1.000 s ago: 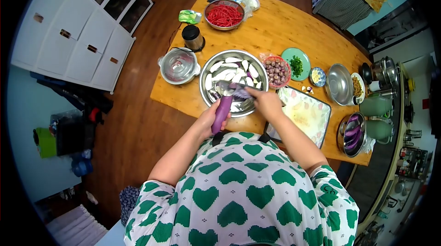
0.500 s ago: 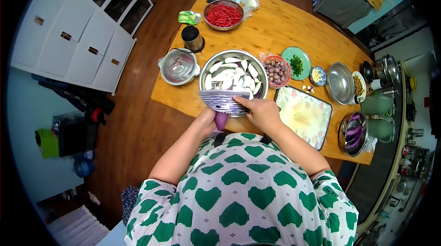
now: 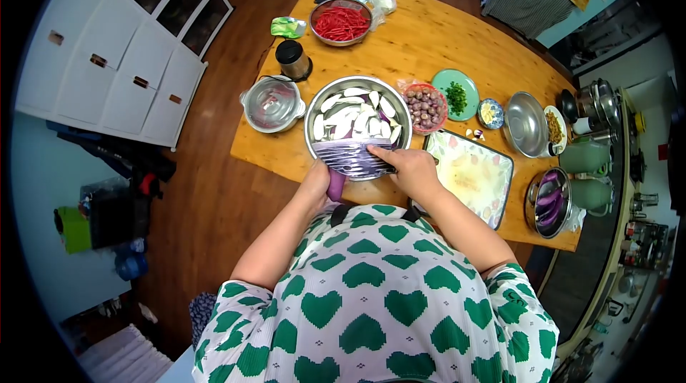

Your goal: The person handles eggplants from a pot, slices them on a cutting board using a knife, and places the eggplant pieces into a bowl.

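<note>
My left hand [image 3: 314,184] is closed around a purple eggplant [image 3: 335,187] held at the near rim of a large steel bowl [image 3: 402,92]. A broad-bladed cleaver [image 3: 351,158] is in my right hand [image 3: 416,171], whose index finger lies stretched along the blade; its handle is hidden in the palm. The blade, streaked with reflections, lies across the near side of the bowl and touches or overlaps the top of the eggplant. Cut eggplant pieces [image 3: 354,115], pale side up, spread inside the bowl.
Right of the bowl are a red basket of shallots [image 3: 426,108], a green plate [image 3: 466,83] and a floral cutting board [image 3: 471,179]. Whole eggplants [image 3: 549,201] fill a pot at the right edge. A lidded glass pot [image 3: 273,104] and red chillies [image 3: 341,24] stand left and behind.
The cleaver blade has tipped or slid slightly, and my right hand has shifted a little right. My left hand still grips the eggplant. The whole view has moved slightly.
</note>
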### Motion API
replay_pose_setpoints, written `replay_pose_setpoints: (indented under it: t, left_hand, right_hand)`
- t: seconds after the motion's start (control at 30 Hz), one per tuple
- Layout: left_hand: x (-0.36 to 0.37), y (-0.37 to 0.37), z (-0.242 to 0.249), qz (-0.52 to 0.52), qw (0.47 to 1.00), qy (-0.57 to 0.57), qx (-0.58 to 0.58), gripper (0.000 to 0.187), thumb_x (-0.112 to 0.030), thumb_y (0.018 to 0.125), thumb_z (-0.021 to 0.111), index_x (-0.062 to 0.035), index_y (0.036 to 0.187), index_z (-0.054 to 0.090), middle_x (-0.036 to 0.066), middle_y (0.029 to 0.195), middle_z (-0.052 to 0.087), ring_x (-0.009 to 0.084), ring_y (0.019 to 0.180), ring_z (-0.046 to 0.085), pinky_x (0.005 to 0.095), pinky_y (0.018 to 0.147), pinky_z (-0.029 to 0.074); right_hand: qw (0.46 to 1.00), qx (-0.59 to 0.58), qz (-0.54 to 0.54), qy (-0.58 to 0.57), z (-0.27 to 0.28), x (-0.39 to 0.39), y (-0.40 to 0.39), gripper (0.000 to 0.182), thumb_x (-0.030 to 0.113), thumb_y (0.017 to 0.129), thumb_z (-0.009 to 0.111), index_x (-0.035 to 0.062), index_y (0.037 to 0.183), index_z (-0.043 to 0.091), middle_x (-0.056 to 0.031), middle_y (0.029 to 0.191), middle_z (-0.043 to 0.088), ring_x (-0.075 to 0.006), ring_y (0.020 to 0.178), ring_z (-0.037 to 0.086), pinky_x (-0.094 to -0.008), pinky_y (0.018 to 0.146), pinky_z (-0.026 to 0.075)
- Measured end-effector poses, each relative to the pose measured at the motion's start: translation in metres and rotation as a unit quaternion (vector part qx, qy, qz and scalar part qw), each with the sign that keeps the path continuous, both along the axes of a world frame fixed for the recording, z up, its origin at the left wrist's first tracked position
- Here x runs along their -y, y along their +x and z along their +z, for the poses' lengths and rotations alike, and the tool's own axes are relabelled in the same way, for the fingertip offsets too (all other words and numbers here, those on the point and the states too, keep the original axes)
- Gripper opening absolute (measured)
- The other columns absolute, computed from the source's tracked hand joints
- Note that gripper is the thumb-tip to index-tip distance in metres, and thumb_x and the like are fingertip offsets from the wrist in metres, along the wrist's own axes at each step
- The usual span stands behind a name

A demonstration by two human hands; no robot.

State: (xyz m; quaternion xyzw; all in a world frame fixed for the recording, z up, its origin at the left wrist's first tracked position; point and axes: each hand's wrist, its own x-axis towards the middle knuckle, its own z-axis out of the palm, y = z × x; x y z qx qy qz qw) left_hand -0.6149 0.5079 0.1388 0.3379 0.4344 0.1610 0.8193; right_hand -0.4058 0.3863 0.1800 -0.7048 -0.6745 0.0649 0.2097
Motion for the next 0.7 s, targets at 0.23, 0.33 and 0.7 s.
replay_pose_setpoints:
  t: [0.23, 0.33, 0.7]
  left_hand:
    - [0.004, 0.0, 0.002, -0.011, 0.999, -0.027, -0.014, 0.05, -0.048, 0.116, 0.029, -0.0076, 0.122, 0.058, 0.007, 0.092, 0.067, 0.016, 0.071, 0.062, 0.0289, 0.064, 0.055]
    - [0.0, 0.001, -0.003, -0.02, 0.998, -0.049, -0.017, 0.053, -0.05, 0.115, 0.03, -0.0061, 0.117, 0.06, 0.007, 0.09, 0.067, 0.0165, 0.069, 0.062, 0.0297, 0.063, 0.055]
    - [-0.015, -0.018, -0.012, -0.027, 0.982, -0.152, 0.112, 0.054, -0.053, 0.112, 0.038, -0.003, 0.124, 0.057, 0.01, 0.095, 0.067, 0.0191, 0.073, 0.065, 0.0328, 0.066, 0.058]
  right_hand:
    - [0.999, -0.012, -0.025, -0.024, -0.016, -0.007, 0.016, 0.063, 0.005, 0.075, 0.072, 0.0305, 0.133, 0.072, -0.0079, 0.084, 0.075, -0.0289, 0.076, 0.073, -0.0436, 0.069, 0.059]
    - [0.999, -0.035, -0.029, -0.002, -0.027, -0.011, 0.018, 0.058, 0.009, 0.079, 0.075, 0.0351, 0.131, 0.074, -0.0093, 0.086, 0.076, -0.0316, 0.074, 0.072, -0.0431, 0.067, 0.059]
    - [0.965, -0.138, -0.158, -0.159, -0.003, -0.015, 0.026, 0.048, 0.013, 0.088, 0.069, 0.0333, 0.13, 0.075, -0.0146, 0.091, 0.076, -0.0346, 0.082, 0.073, -0.0447, 0.075, 0.06]
